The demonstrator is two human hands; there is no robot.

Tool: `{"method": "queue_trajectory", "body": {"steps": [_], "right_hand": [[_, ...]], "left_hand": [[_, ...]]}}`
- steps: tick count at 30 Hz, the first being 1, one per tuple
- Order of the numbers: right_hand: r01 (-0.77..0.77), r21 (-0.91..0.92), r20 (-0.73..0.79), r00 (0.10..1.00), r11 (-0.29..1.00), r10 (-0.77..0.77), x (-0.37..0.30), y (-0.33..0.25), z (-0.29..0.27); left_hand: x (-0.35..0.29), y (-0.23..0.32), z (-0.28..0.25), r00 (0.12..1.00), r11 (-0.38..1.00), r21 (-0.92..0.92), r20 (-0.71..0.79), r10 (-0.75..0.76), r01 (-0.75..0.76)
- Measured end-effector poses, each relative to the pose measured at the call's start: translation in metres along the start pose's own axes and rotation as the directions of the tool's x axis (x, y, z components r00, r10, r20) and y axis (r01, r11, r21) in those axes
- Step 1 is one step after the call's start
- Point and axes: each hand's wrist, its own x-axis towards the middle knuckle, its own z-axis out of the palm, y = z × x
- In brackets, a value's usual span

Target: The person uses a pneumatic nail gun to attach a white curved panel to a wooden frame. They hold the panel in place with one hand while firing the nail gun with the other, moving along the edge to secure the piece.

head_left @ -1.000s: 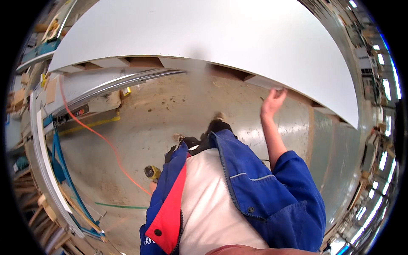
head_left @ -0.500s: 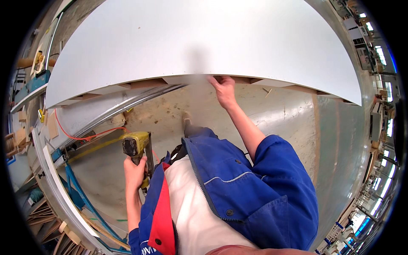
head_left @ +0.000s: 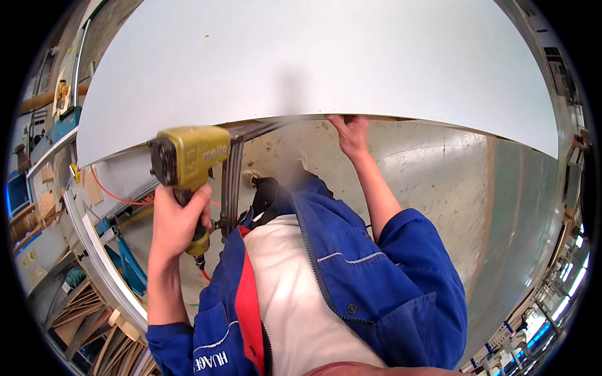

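Observation:
My left hand (head_left: 177, 219) is wrapped round the grip of a yellow pneumatic nail gun (head_left: 195, 152), raised close to the near edge of a large white panel (head_left: 389, 59). The gun's dark magazine stands upright on its right side. Whether its nose touches the panel, I cannot tell. My right hand (head_left: 352, 135) is closed at the middle of that near edge, thumb at the rim and the other fingertips tucked partly out of sight beneath it. A thin strip of brown wood framing shows under the edge. A blurred grey smear covers part of the centre.
An orange air hose (head_left: 119, 199) runs at the left below the panel. A blue metal frame (head_left: 128, 260) with a long pale rail (head_left: 103, 263) stands there too. Thin wooden strips (head_left: 78, 307) are stacked at the lower left. Scuffed concrete floor (head_left: 426, 163) lies beneath.
My left hand has lifted the nail gun up toward the panel's near edge. My right hand has shifted slightly right, still at the edge. Less of the wood framing underneath shows now.

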Motion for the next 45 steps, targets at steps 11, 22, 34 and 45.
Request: {"method": "queue_trajectory", "body": {"steps": [11,22,34,45], "right_hand": [[0.012,0.054,-0.05,0.999,0.998,-0.009,-0.005,-0.003,0.008],[0.0,0.081,-0.01,1.0,0.997,0.001,-0.006,-0.001,0.006],[-0.216,-0.097,0.015,0.976,0.971,0.219,0.006,0.005,0.014],[-0.032,-0.291,-0.032,0.999,0.956,0.023,0.009,0.043,-0.004]], "left_hand": [[0.044,0.05,0.012,0.988,0.948,0.317,0.152,-0.026,-0.024],[0.037,0.061,0.026,0.985,0.82,0.554,0.158,0.067,-0.145],[-0.003,-0.039,-0.029,0.987,0.979,0.192,-0.156,-0.034,0.064],[-0.057,-0.14,-0.051,0.845,0.97,-0.237,-0.528,-0.077,-0.06]]}}
